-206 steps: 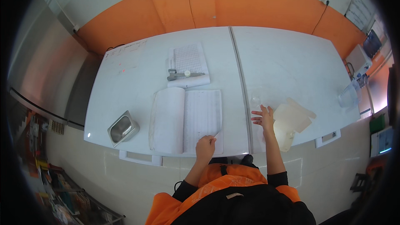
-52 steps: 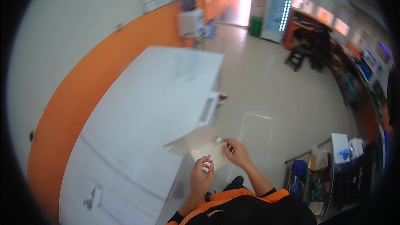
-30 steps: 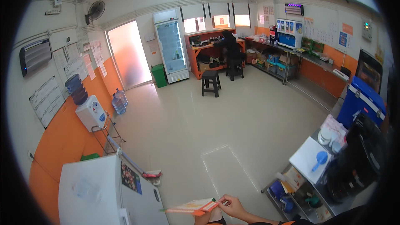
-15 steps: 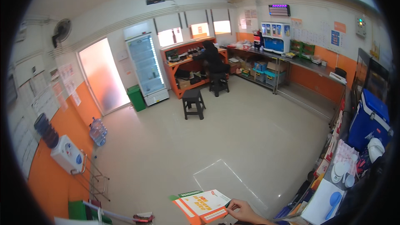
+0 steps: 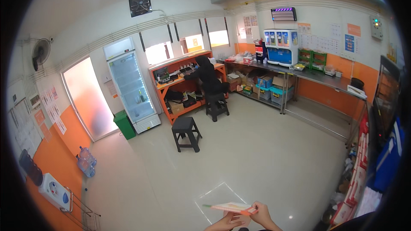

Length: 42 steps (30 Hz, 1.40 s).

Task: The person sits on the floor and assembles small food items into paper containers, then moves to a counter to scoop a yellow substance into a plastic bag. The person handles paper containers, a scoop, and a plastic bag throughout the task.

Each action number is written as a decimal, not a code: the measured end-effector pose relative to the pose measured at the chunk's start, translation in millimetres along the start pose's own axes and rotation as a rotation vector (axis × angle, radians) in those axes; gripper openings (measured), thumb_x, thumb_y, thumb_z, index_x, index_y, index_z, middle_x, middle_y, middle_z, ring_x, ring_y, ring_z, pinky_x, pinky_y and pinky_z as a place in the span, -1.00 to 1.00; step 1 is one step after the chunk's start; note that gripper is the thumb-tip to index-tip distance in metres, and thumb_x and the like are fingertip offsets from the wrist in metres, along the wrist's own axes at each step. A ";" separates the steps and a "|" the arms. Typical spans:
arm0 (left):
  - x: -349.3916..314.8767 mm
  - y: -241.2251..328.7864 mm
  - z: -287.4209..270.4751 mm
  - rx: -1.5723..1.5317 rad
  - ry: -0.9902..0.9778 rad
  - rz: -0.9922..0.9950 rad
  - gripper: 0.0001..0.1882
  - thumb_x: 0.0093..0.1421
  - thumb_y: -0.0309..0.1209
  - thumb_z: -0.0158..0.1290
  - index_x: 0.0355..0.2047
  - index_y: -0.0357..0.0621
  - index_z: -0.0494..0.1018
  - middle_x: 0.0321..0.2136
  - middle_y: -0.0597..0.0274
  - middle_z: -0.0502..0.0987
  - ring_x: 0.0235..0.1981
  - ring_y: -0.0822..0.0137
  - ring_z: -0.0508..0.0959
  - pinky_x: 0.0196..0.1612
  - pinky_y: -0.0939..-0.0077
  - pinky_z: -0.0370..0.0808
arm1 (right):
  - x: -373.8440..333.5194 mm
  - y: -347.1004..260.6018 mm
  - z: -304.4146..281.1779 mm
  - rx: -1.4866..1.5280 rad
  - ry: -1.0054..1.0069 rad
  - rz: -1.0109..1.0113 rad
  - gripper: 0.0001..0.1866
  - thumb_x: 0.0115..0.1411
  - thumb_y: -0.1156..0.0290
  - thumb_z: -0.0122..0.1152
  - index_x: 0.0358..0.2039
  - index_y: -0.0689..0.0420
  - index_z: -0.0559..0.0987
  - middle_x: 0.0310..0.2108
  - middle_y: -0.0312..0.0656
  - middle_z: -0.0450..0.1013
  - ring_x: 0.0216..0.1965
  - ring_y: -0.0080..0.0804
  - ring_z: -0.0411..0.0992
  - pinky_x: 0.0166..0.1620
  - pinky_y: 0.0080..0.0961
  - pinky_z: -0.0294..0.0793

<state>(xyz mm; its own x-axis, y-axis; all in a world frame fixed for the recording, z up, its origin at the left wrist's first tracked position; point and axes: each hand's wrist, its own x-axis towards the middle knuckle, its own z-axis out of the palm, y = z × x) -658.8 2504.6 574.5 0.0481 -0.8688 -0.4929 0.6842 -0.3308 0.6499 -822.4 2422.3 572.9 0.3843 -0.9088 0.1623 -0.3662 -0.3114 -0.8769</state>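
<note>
At the bottom edge of the view, both hands hold a thin flat booklet [image 5: 232,207] out over the pale tiled floor [image 5: 257,154]. It lies nearly level and is seen almost edge-on: a cream face with an orange edge toward the right and a green tip at the left end. The right hand [image 5: 262,214] pinches the orange end between thumb and fingers. The left hand [image 5: 227,221] sits just under the booklet with its fingers curled toward it; whether this grip closes on the booklet or only touches it from below cannot be told.

Across the room a person in dark clothes [image 5: 207,77] sits on a black stool [image 5: 217,105] at an orange counter [image 5: 188,66]. A second black stool [image 5: 187,132] stands alone on the floor. A glass-door fridge [image 5: 130,87] stands against the far wall with a few bottles on a lower shelf, and a green bin [image 5: 125,125] sits just beside it. Two big blue water bottles [image 5: 87,161] stand on the floor near the orange wall on the left. Under the long steel counter [image 5: 308,75] on the right are cardboard boxes and a blue crate [image 5: 276,93]; their contents are too small to make out.
</note>
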 end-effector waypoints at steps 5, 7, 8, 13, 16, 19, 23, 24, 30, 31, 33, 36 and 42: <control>124.2 109.7 2.6 -0.193 -0.017 0.103 -0.84 0.27 -0.32 0.00 -0.28 -0.17 0.40 -0.15 0.12 0.44 0.06 0.14 0.40 0.11 0.14 0.38 | 182.5 13.0 5.9 -0.183 -0.199 -0.094 -0.78 -0.06 0.34 0.21 -0.57 0.19 0.40 -0.67 -0.04 0.40 -0.62 -0.09 0.42 -0.51 -0.32 0.39; 177.9 151.3 -9.8 -0.326 -0.038 0.150 -0.84 0.25 -0.27 0.03 -0.30 -0.08 0.39 -0.13 0.12 0.40 0.07 0.09 0.36 0.15 0.10 0.34 | 245.8 9.9 12.2 -0.136 -0.334 -0.147 -0.80 -0.05 0.34 0.19 -0.56 0.18 0.41 -0.67 -0.05 0.40 -0.61 -0.10 0.42 -0.50 -0.31 0.39; 207.6 170.4 -13.2 -0.425 0.003 0.175 -0.83 0.23 -0.26 0.05 -0.30 -0.06 0.40 -0.13 0.12 0.39 0.07 0.08 0.36 0.15 0.10 0.33 | 276.6 11.4 16.8 -0.112 -0.397 -0.182 -0.80 -0.04 0.34 0.18 -0.56 0.18 0.41 -0.66 -0.05 0.41 -0.61 -0.10 0.42 -0.50 -0.31 0.39; 317.2 287.1 3.9 -0.636 -0.070 0.122 -0.79 0.18 -0.22 0.09 -0.36 -0.06 0.39 -0.22 0.10 0.42 0.00 0.07 0.40 0.17 -0.01 0.29 | 442.7 48.0 39.0 -0.139 -0.389 -0.186 -0.84 -0.03 0.37 0.15 -0.53 0.18 0.41 -0.61 -0.05 0.41 -0.55 -0.09 0.42 -0.45 -0.30 0.39; 410.7 356.1 1.7 -0.650 -0.159 0.031 -0.82 0.19 -0.26 0.07 -0.35 -0.09 0.39 -0.22 0.07 0.44 -0.04 0.07 0.43 0.18 0.03 0.29 | 531.6 56.5 27.7 -0.114 -0.357 -0.127 -0.84 -0.04 0.38 0.14 -0.53 0.19 0.39 -0.60 -0.05 0.40 -0.55 -0.11 0.40 -0.44 -0.32 0.38; 513.7 418.9 21.6 -0.418 -0.210 0.041 -0.85 0.21 -0.35 0.04 -0.30 -0.14 0.38 -0.19 0.06 0.45 -0.06 0.15 0.46 0.16 0.21 0.33 | 620.9 67.1 9.3 -0.100 -0.293 -0.060 -0.81 -0.05 0.38 0.15 -0.54 0.20 0.36 -0.64 -0.08 0.36 -0.60 -0.20 0.34 -0.46 -0.38 0.36; 643.7 479.0 62.3 -0.174 -0.319 -0.024 -0.75 0.22 -0.46 0.01 -0.11 -0.25 0.35 -0.14 0.10 0.46 -0.07 0.30 0.48 0.10 0.47 0.38 | 719.6 101.4 -24.8 -0.013 -0.180 0.143 -0.79 -0.06 0.41 0.18 -0.55 0.20 0.33 -0.68 -0.21 0.29 -0.63 -0.44 0.26 -0.49 -0.48 0.32; 670.6 486.2 73.7 -0.115 -0.278 -0.005 -0.70 0.22 -0.46 0.01 -0.05 -0.26 0.31 -0.11 0.12 0.45 -0.06 0.33 0.47 0.09 0.48 0.38 | 744.2 109.8 -33.6 0.022 -0.144 0.173 -0.79 -0.07 0.42 0.19 -0.55 0.19 0.33 -0.69 -0.25 0.27 -0.63 -0.51 0.25 -0.50 -0.50 0.32; 836.5 532.6 178.8 0.095 -0.087 0.247 -0.48 0.25 -0.46 0.02 0.17 -0.30 0.12 0.01 0.16 0.37 -0.01 0.40 0.45 0.07 0.46 0.39 | 917.9 178.4 -77.4 0.260 -0.136 0.293 -0.76 -0.07 0.48 0.22 -0.60 0.13 0.28 -0.67 -0.39 0.26 -0.60 -0.65 0.23 -0.53 -0.62 0.26; 857.6 551.6 197.7 0.102 -0.062 0.266 -0.47 0.25 -0.46 0.02 0.17 -0.30 0.12 0.02 0.16 0.36 -0.01 0.40 0.44 0.08 0.46 0.39 | 951.3 188.2 -80.4 0.206 -0.151 0.245 -0.75 -0.07 0.48 0.23 -0.60 0.13 0.28 -0.68 -0.38 0.26 -0.61 -0.65 0.22 -0.53 -0.62 0.25; 918.3 581.4 220.7 0.064 -0.049 0.333 -0.46 0.22 -0.47 0.07 0.16 -0.30 0.13 0.01 0.16 0.36 -0.01 0.37 0.45 0.08 0.45 0.40 | 1025.4 204.8 -90.6 0.028 -0.180 0.084 -0.73 -0.09 0.45 0.25 -0.61 0.14 0.27 -0.70 -0.35 0.24 -0.63 -0.61 0.20 -0.55 -0.60 0.22; 978.7 645.3 252.7 0.088 -0.062 0.386 -0.44 0.20 -0.51 0.09 0.15 -0.32 0.12 0.01 0.14 0.35 -0.02 0.37 0.46 0.06 0.47 0.41 | 1127.5 204.8 -103.6 0.046 -0.325 0.054 -0.73 -0.09 0.44 0.24 -0.61 0.16 0.27 -0.71 -0.33 0.22 -0.64 -0.59 0.18 -0.56 -0.57 0.20; 1101.7 723.9 260.7 0.115 0.124 0.725 -0.41 0.20 -0.56 0.05 0.18 -0.19 0.04 -0.07 0.10 0.39 -0.11 0.39 0.49 -0.03 0.57 0.45 | 1313.8 236.6 -97.3 0.080 -0.541 -0.014 -0.73 -0.07 0.45 0.21 -0.60 0.17 0.25 -0.68 -0.35 0.22 -0.61 -0.60 0.17 -0.52 -0.59 0.21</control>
<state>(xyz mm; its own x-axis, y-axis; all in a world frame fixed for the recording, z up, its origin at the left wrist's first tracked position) -300.1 1211.9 652.7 0.5449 -0.8381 0.0254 0.3693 0.2671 0.8901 -486.6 1127.6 622.6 0.7773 -0.6260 -0.0630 -0.3002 -0.2811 -0.9115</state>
